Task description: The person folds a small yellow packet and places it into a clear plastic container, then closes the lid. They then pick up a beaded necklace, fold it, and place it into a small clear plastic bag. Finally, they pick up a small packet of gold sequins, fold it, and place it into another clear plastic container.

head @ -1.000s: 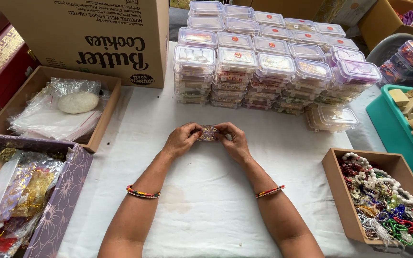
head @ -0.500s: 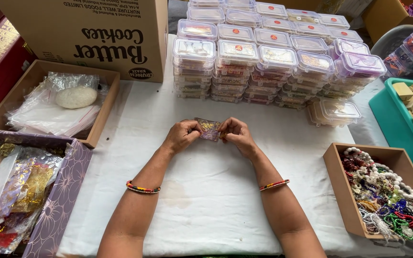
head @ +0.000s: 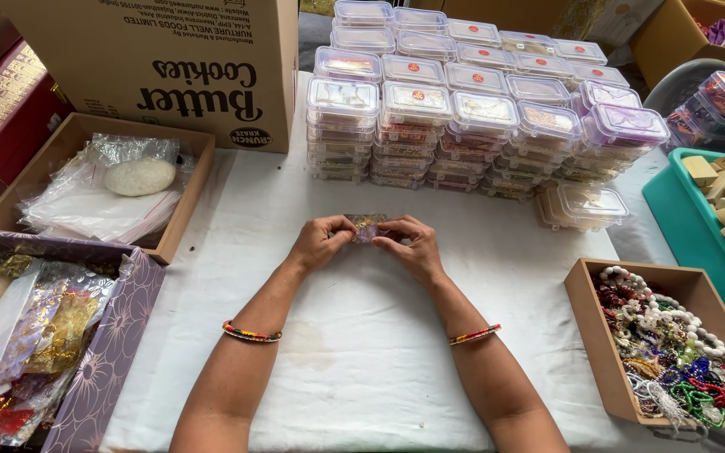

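We see a small clear pouch (head: 367,227), purplish with a glint of gold inside, contents too small to tell. It sits low over the white tablecloth (head: 362,335), just in front of the stacked containers. Left hand (head: 320,243) pinches the pouch's left edge, thumb and fingers closed narrow on it. Right hand (head: 411,247) pinches the right edge the same way, fingers curled tight. Both hands touch the pouch and nearly meet each other. Each wrist has a beaded bangle: left bangle (head: 251,334), right bangle (head: 473,335).

Outward from the pouch: behind it, well-packed stacks of clear lidded plastic containers (head: 463,117), several rows, many with a red dot sticker on the lid. One short stack (head: 582,206) stands apart, behind and right of the pouch. Behind and left of the pouch is a big cardboard carton (head: 169,59). Left of the pouch is a shallow brown tray (head: 174,210) holding clear plastic bags and a white round lump (head: 139,177). Nearer left is a purple floral box (head: 106,352) with shiny gold and red packets. Right and nearer is a brown box (head: 597,344) filled with mixed bead bracelets (head: 673,344). Far right is a teal bin (head: 673,210) with tan wedge pieces.
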